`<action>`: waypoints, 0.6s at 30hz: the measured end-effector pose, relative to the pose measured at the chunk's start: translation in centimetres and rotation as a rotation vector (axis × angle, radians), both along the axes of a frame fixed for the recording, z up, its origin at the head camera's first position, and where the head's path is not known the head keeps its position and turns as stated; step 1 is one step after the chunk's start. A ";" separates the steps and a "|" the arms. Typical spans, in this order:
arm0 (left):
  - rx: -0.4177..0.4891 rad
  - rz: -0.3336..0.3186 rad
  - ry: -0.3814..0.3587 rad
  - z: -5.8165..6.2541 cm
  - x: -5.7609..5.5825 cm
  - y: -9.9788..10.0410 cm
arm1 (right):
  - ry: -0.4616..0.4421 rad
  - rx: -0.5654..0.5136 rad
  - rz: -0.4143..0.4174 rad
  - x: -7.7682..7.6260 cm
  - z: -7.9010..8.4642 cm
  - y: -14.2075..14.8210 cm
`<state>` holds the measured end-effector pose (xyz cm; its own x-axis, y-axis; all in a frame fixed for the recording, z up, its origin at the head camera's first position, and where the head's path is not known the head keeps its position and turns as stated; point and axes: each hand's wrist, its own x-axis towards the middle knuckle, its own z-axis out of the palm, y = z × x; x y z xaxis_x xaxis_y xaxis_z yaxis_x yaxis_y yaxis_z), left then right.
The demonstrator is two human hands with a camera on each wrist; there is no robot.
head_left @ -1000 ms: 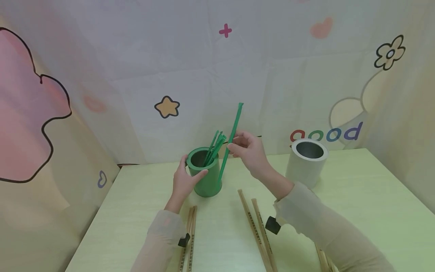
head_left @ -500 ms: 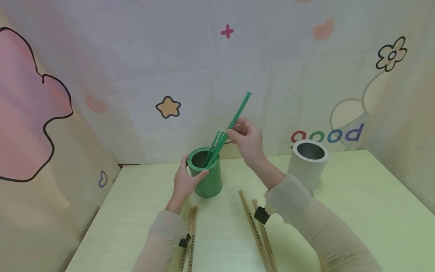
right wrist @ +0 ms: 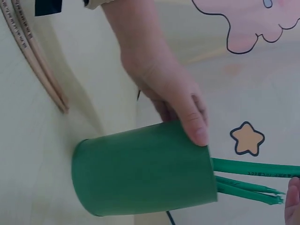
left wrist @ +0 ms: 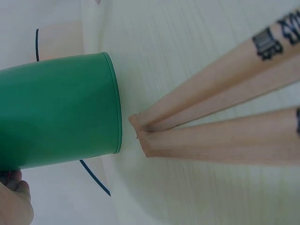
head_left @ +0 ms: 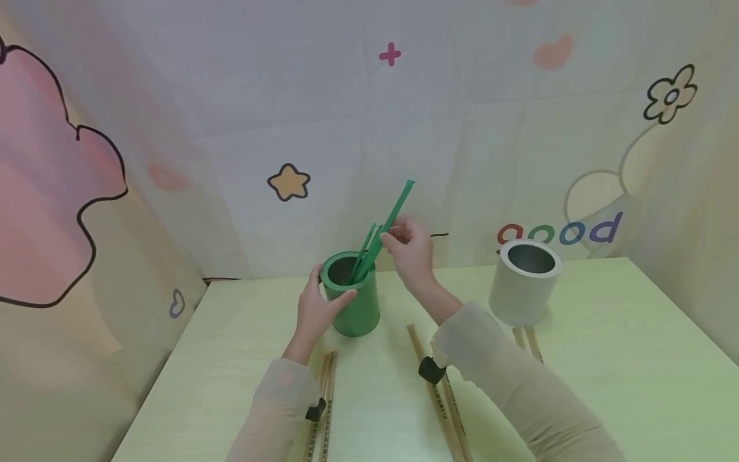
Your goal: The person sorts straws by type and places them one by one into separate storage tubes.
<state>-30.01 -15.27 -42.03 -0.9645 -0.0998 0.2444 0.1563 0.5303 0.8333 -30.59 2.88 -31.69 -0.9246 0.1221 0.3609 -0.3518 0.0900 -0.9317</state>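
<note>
A green cylindrical cup (head_left: 356,314) stands upright on the table, and my left hand (head_left: 317,308) grips it near the rim, thumb in front. Several green paper-wrapped straws (right wrist: 248,188) stick out of its mouth, leaning right. My right hand (head_left: 412,253) pinches one green paper-wrapped straw (head_left: 402,201) between thumb and fingers. This straw slants up to the right, its lower part inside the cup. In the right wrist view, only fingertips of the right hand (right wrist: 293,204) show at the edge. The straws' lower ends are hidden by the cup wall.
A white cylindrical cup (head_left: 522,298) stands at the back right. Brown paper-wrapped straws lie on the pale table (head_left: 208,359): a left group (head_left: 329,391), a middle group (head_left: 444,414) and a right group (head_left: 534,343), partly behind the right sleeve. A printed curtain (head_left: 242,192) hangs behind.
The right hand has brought the green straw from beside the cup to above its mouth, then lowered it inside. The left hand keeps its grip on the cup.
</note>
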 end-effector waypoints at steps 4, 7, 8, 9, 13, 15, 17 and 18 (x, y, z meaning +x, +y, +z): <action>0.003 -0.004 0.004 0.0 0.0 0.0 | -0.028 0.041 -0.003 0.0 -0.9 -0.4; 0.008 -0.008 0.004 0.0 0.0 -0.1 | -0.036 0.075 0.001 0.0 -1.5 -0.7; 0.010 -0.008 0.004 0.0 0.0 -0.1 | -0.037 0.079 0.005 -0.1 -1.7 -0.8; 0.010 -0.008 0.005 0.0 0.0 -0.1 | -0.042 0.084 0.010 -0.1 -1.9 -0.9; 0.013 -0.009 0.008 0.1 0.1 -0.1 | -0.060 0.105 0.026 -0.2 -2.8 -1.2; 0.017 -0.009 0.009 0.1 0.1 0.0 | -0.071 0.123 0.032 -0.2 -3.3 -1.3; 0.019 -0.013 0.013 0.1 0.2 0.0 | -0.078 0.138 0.033 -0.3 -3.7 -1.4; 0.021 -0.014 0.014 0.1 0.2 0.0 | -0.084 0.139 0.033 -0.3 -3.9 -1.4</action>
